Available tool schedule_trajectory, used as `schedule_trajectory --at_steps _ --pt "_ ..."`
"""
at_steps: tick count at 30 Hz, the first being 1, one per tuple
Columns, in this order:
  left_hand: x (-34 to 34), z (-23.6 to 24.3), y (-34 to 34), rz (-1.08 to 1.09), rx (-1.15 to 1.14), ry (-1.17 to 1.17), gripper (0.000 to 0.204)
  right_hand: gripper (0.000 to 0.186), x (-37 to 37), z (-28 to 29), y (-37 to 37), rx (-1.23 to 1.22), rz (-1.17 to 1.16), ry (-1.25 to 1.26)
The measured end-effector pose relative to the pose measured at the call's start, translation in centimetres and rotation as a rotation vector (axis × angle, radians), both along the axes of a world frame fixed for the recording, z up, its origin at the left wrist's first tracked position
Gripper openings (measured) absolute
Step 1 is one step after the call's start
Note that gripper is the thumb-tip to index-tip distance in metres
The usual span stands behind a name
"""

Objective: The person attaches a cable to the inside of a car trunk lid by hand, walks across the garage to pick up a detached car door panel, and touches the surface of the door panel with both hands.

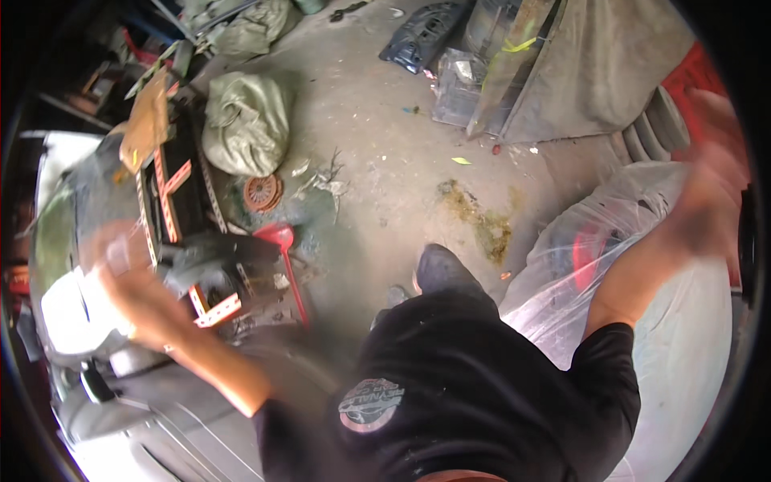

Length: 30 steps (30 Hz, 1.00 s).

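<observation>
My left hand [128,281], smeared by motion, is raised at the left over a dark glass panel [72,209] and a bright white patch; whether it touches anything I cannot tell. Beside it are a black frame [193,265] with orange-and-white taped bars and a piece of cardboard [144,112] on top. My right hand [707,145] is reaching out at the far right near red material [695,72], above a plastic-covered load [578,233] with something red inside. Its fingers are too blurred to read.
A pale green sack [245,120], a rusty disc [261,193] and a red long-handled scoop [277,234] lie on the concrete floor [345,128]. At the back are a dark bundle [422,36], a draped grey sheet [586,72] and a stack of tyre-like rings [650,128].
</observation>
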State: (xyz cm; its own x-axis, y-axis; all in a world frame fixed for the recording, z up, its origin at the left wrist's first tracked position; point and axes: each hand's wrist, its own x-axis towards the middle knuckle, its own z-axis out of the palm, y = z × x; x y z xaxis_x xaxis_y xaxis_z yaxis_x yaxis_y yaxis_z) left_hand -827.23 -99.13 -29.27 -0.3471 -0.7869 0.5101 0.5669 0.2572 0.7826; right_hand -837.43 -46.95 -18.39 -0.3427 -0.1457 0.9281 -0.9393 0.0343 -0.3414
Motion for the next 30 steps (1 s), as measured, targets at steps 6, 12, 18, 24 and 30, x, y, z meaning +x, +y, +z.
schedule_trajectory --at_steps 6,12,18,24,30 --pt "-23.7 -33.6 -1.4 -0.427 -0.015 -0.780 0.020 0.035 -25.3 -26.2 3.8 -0.154 -0.387 -1.048" --pt "-28.3 -56.1 -1.5 -1.243 0.299 -1.295 0.029 0.036 -45.3 -56.6 1.8 -0.010 -0.134 -1.404" --pt "-37.5 -55.3 -7.7 -0.896 0.474 -1.303 0.033 0.036 -55.0 -56.9 -13.4 0.692 -0.142 -1.484" --pt "-55.3 -53.0 -9.8 -0.775 0.655 -1.511 0.037 0.036 -65.8 -62.5 -14.3 0.719 -0.246 -1.189" --pt "-75.3 -59.4 -8.8 -0.986 -0.640 -1.320 0.033 0.023 -78.6 -59.8 -11.3 0.417 -0.257 -2.105"
